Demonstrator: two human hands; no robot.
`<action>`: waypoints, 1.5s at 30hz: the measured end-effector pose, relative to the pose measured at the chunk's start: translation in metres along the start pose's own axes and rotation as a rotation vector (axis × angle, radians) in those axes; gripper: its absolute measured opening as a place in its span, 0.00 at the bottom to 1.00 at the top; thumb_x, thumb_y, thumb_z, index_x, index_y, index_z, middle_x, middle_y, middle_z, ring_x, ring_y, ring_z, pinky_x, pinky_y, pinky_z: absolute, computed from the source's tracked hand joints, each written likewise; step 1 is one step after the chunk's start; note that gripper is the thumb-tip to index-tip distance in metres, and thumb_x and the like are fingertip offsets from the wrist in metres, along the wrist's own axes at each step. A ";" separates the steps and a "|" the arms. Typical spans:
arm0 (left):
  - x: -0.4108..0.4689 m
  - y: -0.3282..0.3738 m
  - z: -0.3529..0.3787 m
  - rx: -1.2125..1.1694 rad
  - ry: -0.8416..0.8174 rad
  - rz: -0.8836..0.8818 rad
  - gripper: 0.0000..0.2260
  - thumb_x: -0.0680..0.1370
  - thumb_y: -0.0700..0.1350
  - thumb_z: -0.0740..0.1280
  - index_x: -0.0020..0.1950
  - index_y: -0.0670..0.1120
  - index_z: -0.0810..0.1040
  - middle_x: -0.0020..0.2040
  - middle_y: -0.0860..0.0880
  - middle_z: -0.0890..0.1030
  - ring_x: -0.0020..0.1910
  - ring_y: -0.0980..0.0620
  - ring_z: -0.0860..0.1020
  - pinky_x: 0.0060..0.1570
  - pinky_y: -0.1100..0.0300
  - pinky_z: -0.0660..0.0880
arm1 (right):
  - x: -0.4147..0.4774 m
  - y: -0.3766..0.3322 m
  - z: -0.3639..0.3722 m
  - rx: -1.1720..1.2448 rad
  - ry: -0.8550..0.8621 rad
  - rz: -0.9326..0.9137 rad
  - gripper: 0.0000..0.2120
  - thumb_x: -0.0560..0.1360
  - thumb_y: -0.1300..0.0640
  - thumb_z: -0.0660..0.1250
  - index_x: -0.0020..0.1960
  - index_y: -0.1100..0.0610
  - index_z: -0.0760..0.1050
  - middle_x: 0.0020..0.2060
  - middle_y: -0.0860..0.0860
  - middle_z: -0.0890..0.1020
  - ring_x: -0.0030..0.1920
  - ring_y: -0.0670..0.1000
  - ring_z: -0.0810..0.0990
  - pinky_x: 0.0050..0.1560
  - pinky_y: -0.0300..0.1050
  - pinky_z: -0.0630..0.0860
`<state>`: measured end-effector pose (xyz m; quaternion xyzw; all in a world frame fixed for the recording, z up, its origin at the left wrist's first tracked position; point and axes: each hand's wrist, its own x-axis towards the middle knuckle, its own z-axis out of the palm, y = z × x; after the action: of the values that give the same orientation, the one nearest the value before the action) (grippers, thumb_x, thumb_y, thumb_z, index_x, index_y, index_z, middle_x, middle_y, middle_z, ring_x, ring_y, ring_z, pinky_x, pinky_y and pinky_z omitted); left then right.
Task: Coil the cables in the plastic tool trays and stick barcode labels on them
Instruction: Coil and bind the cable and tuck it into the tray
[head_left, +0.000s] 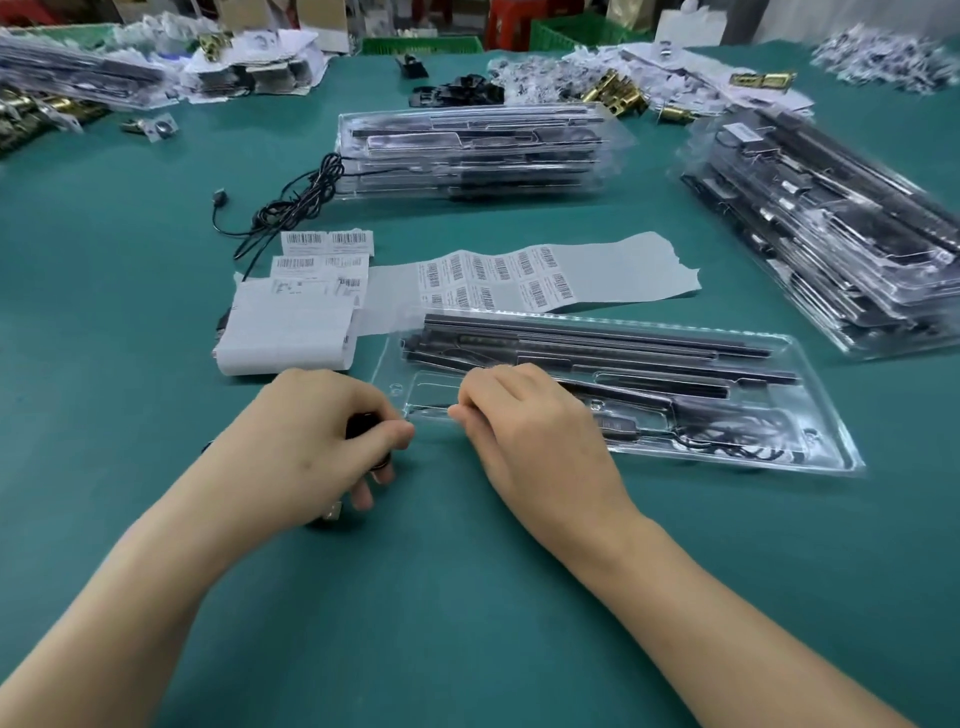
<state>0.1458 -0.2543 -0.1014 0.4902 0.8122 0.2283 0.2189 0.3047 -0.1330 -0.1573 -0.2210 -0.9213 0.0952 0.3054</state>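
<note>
Cable coil (363, 423) in the left hand (306, 436), just left of the clear tray (826, 410).
Its fingers (399, 432) curl round the dark coil; the right hand (524, 431) — nearer — pinches at the tray's near-left corner, on what I cannot tell. The tray's long axis runs rightward.
</note>
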 end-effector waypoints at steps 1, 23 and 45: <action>0.000 -0.001 0.000 0.016 -0.007 0.003 0.12 0.80 0.50 0.66 0.37 0.51 0.81 0.32 0.56 0.84 0.27 0.55 0.82 0.25 0.61 0.77 | 0.000 0.000 0.000 -0.003 0.007 0.003 0.09 0.83 0.55 0.64 0.46 0.57 0.75 0.41 0.50 0.79 0.44 0.55 0.76 0.45 0.45 0.71; -0.008 0.003 -0.014 -0.106 -0.045 0.089 0.10 0.78 0.50 0.69 0.38 0.53 0.83 0.35 0.54 0.85 0.27 0.53 0.82 0.27 0.65 0.74 | -0.001 -0.002 0.000 -0.032 0.026 -0.021 0.08 0.80 0.58 0.68 0.44 0.59 0.73 0.39 0.52 0.77 0.40 0.56 0.73 0.43 0.46 0.70; -0.001 -0.031 -0.032 -0.119 -0.343 0.103 0.19 0.64 0.69 0.74 0.51 0.62 0.85 0.38 0.55 0.85 0.34 0.56 0.82 0.35 0.65 0.77 | -0.004 0.021 -0.014 0.169 -0.259 -0.009 0.15 0.77 0.55 0.74 0.63 0.52 0.80 0.65 0.47 0.79 0.68 0.47 0.72 0.70 0.36 0.63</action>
<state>0.1058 -0.2731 -0.0936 0.5490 0.7220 0.1997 0.3708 0.3234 -0.1157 -0.1550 -0.1762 -0.9427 0.1987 0.2022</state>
